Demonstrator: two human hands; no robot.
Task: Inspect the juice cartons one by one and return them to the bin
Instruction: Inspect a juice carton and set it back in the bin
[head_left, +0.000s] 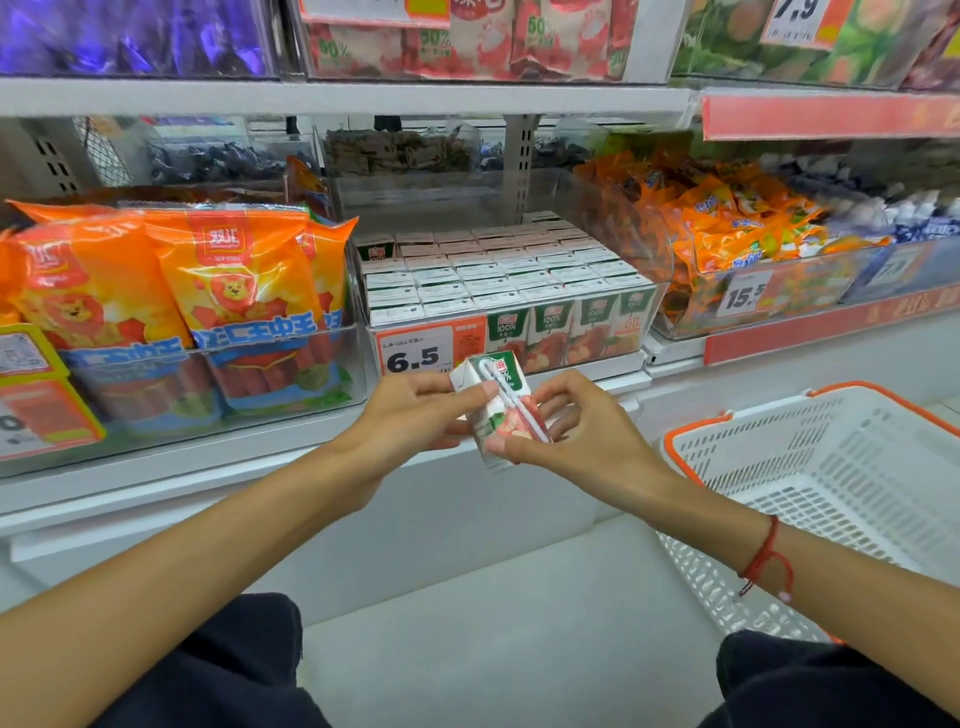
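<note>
Juice carton (501, 410) tilted, btwn left hand (410, 415) & right hand (582, 426) grip.

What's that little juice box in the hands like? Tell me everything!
The juice carton is a small paper-looking box, white and green on top with red fruit pictures lower down. A white wrapped straw runs slantwise down its front. It is tilted, top leaning left, held in the air in front of the shelf and below the bin full of matching cartons. The left hand pinches its upper part and the right hand grips its lower right side. It looks closed.
</note>
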